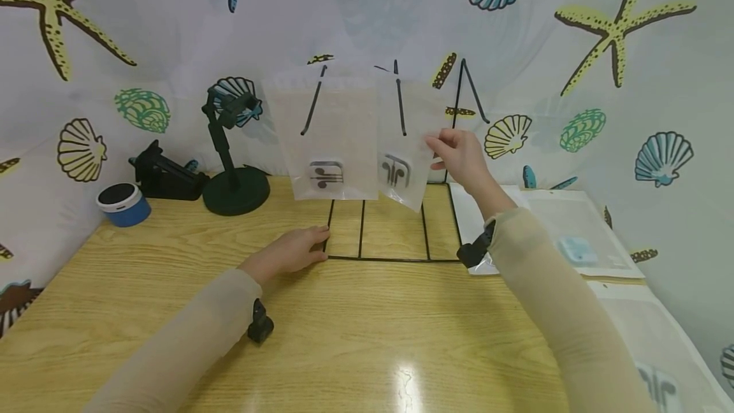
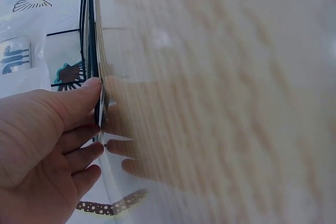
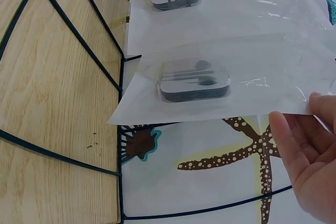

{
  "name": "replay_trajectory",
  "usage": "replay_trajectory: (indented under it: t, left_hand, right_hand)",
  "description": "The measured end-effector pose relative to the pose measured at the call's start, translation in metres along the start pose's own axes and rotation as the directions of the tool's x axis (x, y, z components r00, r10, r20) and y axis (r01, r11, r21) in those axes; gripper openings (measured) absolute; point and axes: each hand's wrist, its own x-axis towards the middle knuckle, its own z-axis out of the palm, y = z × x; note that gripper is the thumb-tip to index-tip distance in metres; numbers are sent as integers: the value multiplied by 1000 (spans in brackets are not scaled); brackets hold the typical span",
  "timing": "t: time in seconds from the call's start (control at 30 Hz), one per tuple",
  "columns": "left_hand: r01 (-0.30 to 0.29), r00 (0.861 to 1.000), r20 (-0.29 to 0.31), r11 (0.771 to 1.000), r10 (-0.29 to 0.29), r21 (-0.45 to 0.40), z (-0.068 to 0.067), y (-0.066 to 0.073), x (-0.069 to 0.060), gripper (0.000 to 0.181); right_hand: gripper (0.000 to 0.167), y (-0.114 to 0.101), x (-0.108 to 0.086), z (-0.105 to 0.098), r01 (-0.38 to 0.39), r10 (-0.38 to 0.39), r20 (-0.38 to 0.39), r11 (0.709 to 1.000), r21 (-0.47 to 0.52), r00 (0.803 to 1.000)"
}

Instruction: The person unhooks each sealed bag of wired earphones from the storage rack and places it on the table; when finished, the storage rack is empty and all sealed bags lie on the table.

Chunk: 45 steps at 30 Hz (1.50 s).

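Observation:
A black wire display rack (image 1: 395, 260) stands on the wooden table, its hooks sticking out toward me. Two clear plastic bags hang on hooks, each with a small case of earphones inside: the left bag (image 1: 327, 120) faces me, while the right bag (image 1: 401, 190) is turned at an angle. My right hand (image 1: 461, 158) pinches the right bag's side edge between thumb and fingers; the right wrist view shows its earphone case (image 3: 194, 81) near the bag's bottom. At the rack base's front left corner, my left hand (image 1: 292, 250) holds the wire with thumb and fingertips.
Right of the rack lie more plastic bags, one with a light blue item (image 1: 577, 250), another with earphones (image 1: 659, 387). At the back left stand a dark green stand (image 1: 236, 190), a black device (image 1: 169, 174) and a blue tub (image 1: 125, 209). A shell-patterned cloth hangs behind.

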Motion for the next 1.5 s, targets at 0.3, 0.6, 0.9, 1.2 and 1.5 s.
replay_trajectory:
  t: [0.3, 0.6, 0.9, 1.2, 1.5]
  left_hand:
    - [-10, 1000, -7, 1000, 10, 2, 1, -1, 0, 56]
    - [-23, 1000, -21, 1000, 24, 6, 2, -2, -1, 55]
    - [-13, 1000, -18, 1000, 13, -2, 2, -2, 0, 56]
    - [-16, 1000, -19, 1000, 16, -1, 2, -2, 0, 56]
    - [-20, 1000, -20, 1000, 20, -13, 2, -4, 0, 56]
  right_hand:
    - [37, -3, -9, -4, 22, -22, 28, 1000, -20, 999]
    - [30, -8, -22, -9, 17, -15, 47, 998, -53, 999]
    - [28, -10, -30, -11, 37, -31, 79, 997, -72, 996]
    - [25, -16, -43, -17, 50, -36, 120, 992, -118, 992]
    - [23, -18, -57, -22, 114, -92, 139, 981, -159, 986]
